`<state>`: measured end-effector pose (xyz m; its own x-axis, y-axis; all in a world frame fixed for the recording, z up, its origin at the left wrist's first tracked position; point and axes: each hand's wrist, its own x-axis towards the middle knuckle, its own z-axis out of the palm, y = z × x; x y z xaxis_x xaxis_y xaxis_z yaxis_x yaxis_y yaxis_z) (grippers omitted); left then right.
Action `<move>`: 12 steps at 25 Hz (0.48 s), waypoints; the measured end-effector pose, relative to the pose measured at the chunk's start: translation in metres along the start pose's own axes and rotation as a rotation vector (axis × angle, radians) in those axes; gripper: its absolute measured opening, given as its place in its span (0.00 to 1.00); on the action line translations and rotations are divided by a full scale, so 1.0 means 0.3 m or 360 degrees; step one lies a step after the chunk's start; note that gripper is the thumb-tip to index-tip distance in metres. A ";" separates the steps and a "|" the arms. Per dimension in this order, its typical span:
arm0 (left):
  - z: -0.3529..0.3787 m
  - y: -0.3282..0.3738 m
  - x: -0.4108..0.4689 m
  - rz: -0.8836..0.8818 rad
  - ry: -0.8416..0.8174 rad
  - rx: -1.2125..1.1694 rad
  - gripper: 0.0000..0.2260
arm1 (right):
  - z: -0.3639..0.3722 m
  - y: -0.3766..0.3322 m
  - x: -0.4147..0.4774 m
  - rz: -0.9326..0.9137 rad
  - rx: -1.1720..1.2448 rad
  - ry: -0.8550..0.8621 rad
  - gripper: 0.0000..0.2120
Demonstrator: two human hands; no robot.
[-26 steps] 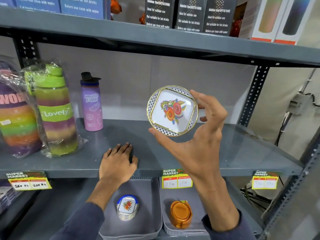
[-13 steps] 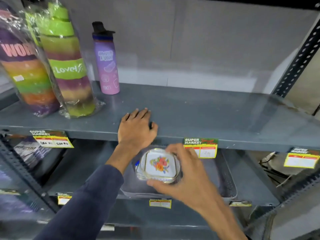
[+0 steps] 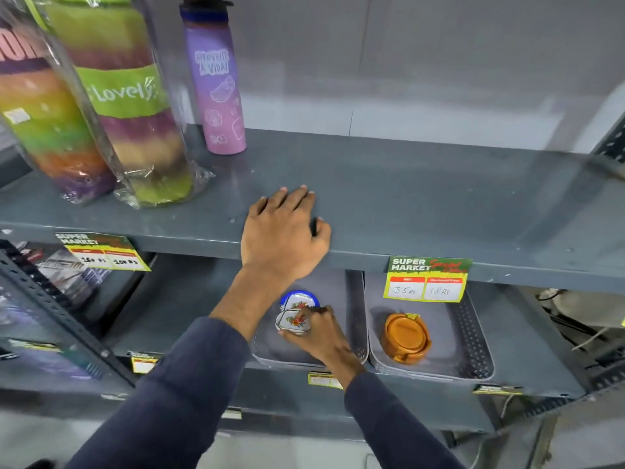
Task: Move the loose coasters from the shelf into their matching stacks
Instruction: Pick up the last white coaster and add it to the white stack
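Observation:
My right hand (image 3: 321, 333) is down in the left grey tray (image 3: 355, 333) on the lower shelf, shut on a white floral coaster (image 3: 293, 321) with a gold rim. The coaster is tilted and sits just in front of the blue-rimmed floral coaster stack (image 3: 299, 301), touching or nearly touching it. My left hand (image 3: 282, 233) rests palm-down on the front edge of the grey middle shelf (image 3: 422, 204), fingers spread, holding nothing. An orange coaster stack (image 3: 406, 336) sits in the right grey tray (image 3: 473, 340).
A purple bottle (image 3: 218, 86) and two wrapped rainbow bottles (image 3: 128, 106) stand at the shelf's left. Price tags (image 3: 426, 279) hang from the shelf edge. A perforated upright (image 3: 57, 316) runs down the left; cables lie at the far right.
My right hand carried the floral coaster from chest height above the shelf down into the left tray, next to the floral stack. The view tilted downward. My left hand stayed on the shelf.

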<state>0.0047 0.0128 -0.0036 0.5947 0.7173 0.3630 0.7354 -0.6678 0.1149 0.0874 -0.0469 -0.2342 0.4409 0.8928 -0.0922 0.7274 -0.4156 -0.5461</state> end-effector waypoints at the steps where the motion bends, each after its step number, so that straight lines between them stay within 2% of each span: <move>1: 0.001 0.001 -0.001 0.0000 0.0000 0.0004 0.28 | 0.019 0.007 0.018 -0.0019 -0.0035 -0.0004 0.32; 8: 0.007 0.000 0.001 -0.0013 0.0040 0.0009 0.28 | 0.065 0.033 0.088 -0.0132 -0.0393 -0.0019 0.33; 12: 0.011 0.001 0.003 -0.0007 0.0050 0.0017 0.27 | 0.068 0.039 0.103 -0.0140 -0.0381 -0.0068 0.35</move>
<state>0.0065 0.0137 -0.0062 0.5810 0.7137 0.3913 0.7416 -0.6623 0.1067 0.0989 -0.0206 -0.2603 0.3514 0.9318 -0.0907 0.8679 -0.3605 -0.3416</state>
